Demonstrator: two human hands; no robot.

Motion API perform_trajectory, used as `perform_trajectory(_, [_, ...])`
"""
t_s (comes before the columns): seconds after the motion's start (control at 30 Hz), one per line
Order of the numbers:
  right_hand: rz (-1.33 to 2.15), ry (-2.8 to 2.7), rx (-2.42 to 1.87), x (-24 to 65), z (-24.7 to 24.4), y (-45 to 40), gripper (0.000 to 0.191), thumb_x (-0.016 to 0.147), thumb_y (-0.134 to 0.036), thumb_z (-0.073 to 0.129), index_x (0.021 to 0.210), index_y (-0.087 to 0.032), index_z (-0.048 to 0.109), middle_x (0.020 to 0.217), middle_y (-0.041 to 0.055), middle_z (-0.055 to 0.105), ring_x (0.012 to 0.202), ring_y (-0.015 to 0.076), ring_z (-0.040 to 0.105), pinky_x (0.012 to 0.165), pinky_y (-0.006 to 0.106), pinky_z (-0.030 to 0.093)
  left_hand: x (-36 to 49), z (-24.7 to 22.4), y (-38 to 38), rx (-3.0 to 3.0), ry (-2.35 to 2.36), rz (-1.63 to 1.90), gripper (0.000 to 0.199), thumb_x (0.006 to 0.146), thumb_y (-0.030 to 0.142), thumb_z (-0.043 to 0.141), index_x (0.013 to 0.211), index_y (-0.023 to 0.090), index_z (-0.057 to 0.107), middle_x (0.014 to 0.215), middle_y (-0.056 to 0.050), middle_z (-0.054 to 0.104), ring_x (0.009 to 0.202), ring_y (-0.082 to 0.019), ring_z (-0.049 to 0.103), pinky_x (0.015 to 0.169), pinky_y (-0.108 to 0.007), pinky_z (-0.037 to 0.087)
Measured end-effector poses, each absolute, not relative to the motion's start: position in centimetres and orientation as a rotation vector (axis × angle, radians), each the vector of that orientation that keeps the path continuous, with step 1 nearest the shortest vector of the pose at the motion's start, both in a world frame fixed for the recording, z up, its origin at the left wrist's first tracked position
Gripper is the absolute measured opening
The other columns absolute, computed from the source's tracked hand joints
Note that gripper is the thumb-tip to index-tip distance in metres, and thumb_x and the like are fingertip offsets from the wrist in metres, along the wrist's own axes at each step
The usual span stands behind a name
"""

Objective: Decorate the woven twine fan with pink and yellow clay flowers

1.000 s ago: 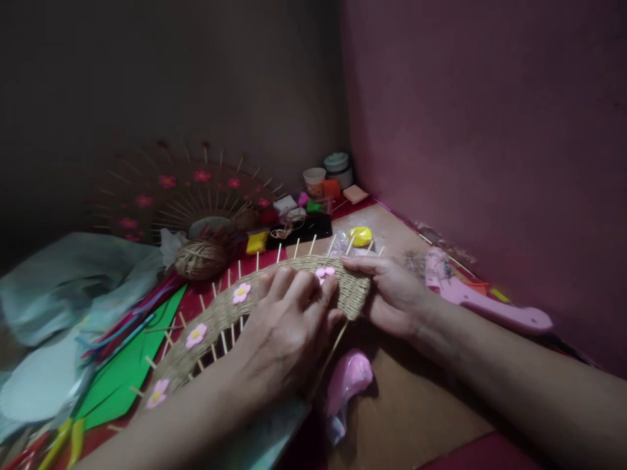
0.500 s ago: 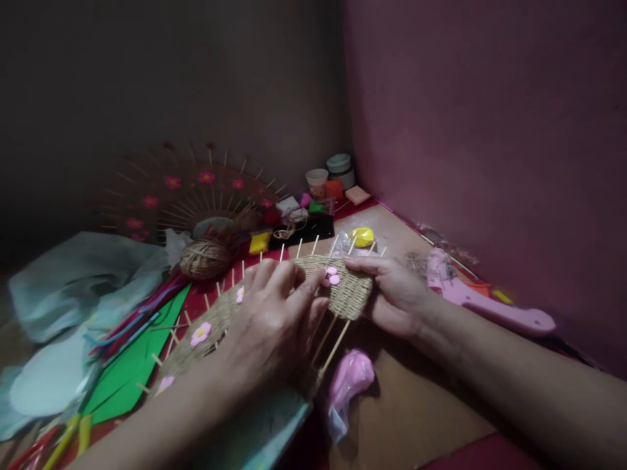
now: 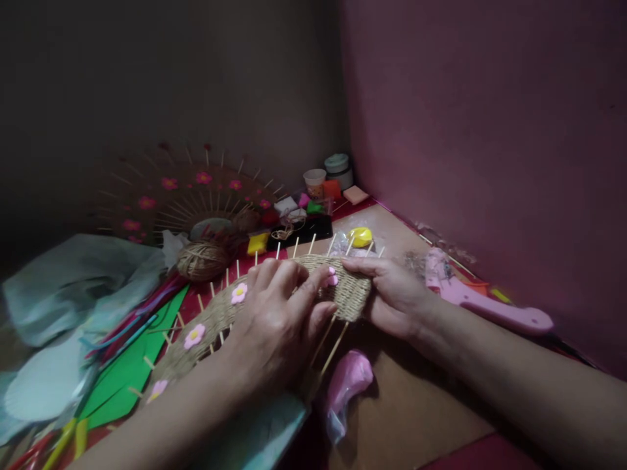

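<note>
A fan woven of brown twine on thin wooden sticks (image 3: 350, 297) lies across the middle, with several pink flowers on its band. My right hand (image 3: 392, 290) grips its right end, thumb on top and fingers beneath. My left hand (image 3: 277, 313) is over the band. Its index fingertip presses a pink flower (image 3: 333, 277) near the right end and partly covers it; the thumb is apart from that finger, lower down. Further left, another pink flower (image 3: 194, 336) has a yellow centre. The left hand and forearm hide part of the fan.
Behind stands a larger fan with red-pink flowers (image 3: 203, 177). A twine ball (image 3: 202, 260), green sheet (image 3: 127, 365) and scissors (image 3: 63, 437) are at left. Wrapped pink clay (image 3: 350, 385) lies in front; a pink glue gun (image 3: 490, 303) lies right, by the wall. Yellow clay (image 3: 361, 236) sits behind.
My left index fingertip has shifted slightly on the pink flower, covering more of it. The fan's left part has tilted a little. My right hand keeps its grip.
</note>
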State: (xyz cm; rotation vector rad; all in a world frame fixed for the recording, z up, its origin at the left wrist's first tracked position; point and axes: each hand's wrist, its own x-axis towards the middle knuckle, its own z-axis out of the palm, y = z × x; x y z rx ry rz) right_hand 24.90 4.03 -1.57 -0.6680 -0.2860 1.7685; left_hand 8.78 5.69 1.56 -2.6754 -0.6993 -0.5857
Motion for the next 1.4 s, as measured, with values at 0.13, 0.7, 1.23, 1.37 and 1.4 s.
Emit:
perform_trajectory(0.13, [1.763,-0.282,-0.673,24.9,-1.8,4.1,0.01,0.072,-0.011,0.054,0.074,-0.012,0.064,0.061,0.0052,0.06,0.066,0.0175,0.056,0.064,0.031,0.046,9.2,1.6,5.5,-2.67,-0.676,-0.512,0.03,0.089,0.029,0.05,0.11,0.013,0.063,0.087,-0.011,0.059,0.077,-0.024,0.042,0.068,-0.039,0.037])
perform_trajectory(0.7, [1.782,-0.254,-0.667,24.9,-1.8,4.1,0.011,0.073,-0.013,0.053,0.075,-0.012,0.064,0.064,0.0072,0.06,0.073,0.0208,0.058,0.073,0.037,0.047,7.6,1.6,5.4,-2.686,-0.65,-0.573,0.031,0.087,0.024,0.054,0.115,0.012,0.061,0.085,-0.009,0.053,0.078,-0.022,0.043,0.068,-0.039,0.038])
perform_trajectory(1.23, [1.812,-0.182,-0.658,24.9,-2.0,4.1,0.012,0.076,-0.012,0.051,0.074,-0.011,0.063,0.061,0.0062,0.06,0.073,0.0198,0.059,0.074,0.035,0.048,8.9,1.5,4.4,-2.761,-0.616,-0.426,0.032,0.089,0.025,0.049,0.115,0.008,0.059,0.085,-0.01,0.058,0.078,-0.023,0.045,0.07,-0.04,0.039])
perform_trajectory(1.37, [1.819,-0.167,-0.648,24.9,-1.8,4.1,0.014,0.077,-0.012,0.05,0.073,-0.011,0.063,0.06,0.0063,0.059,0.071,0.0196,0.059,0.074,0.036,0.048,8.5,2.0,4.7,-2.735,-0.621,-0.543,0.027,0.089,0.022,0.05,0.111,0.011,0.062,0.084,-0.009,0.057,0.077,-0.022,0.045,0.069,-0.038,0.038])
perform_trajectory(1.4, [1.822,-0.162,-0.648,24.9,-1.7,4.1,0.014,0.078,-0.012,0.05,0.071,-0.011,0.063,0.06,0.0067,0.059,0.071,0.0196,0.059,0.074,0.036,0.048,8.3,2.1,4.8,-2.714,-0.645,-0.589,0.026,0.088,0.022,0.051,0.11,0.012,0.062,0.084,-0.009,0.057,0.077,-0.022,0.045,0.069,-0.038,0.038])
